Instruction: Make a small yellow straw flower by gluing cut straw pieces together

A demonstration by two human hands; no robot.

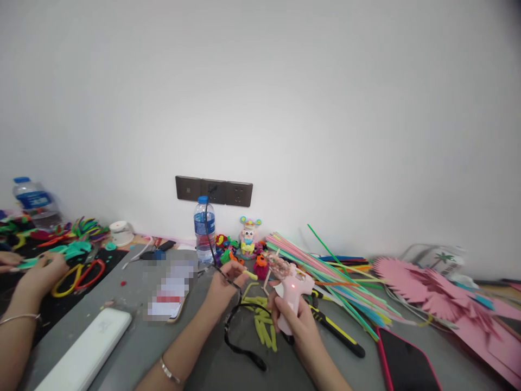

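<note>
The left hand (228, 279) pinches one short yellow-green piece (251, 275) with its fingertips drawn close together, while the right hand (299, 317) is wrapped around the handle of a pink glue gun (300, 285) whose small red light glows. The piece lies to the left of the gun, near it but not touching; its long axis runs sideways, with the free end pointing right and slightly down, toward the gun. The left hand is the nearer one to it. Which way the nozzle points is hard to make out, since the gun's front merges with a brownish bunched object (279, 266) beside it. More yellow-green pieces (273, 338) lie loose on the grey table (126, 353) between the forearms, beside a loop of black cord (256, 359).
</note>
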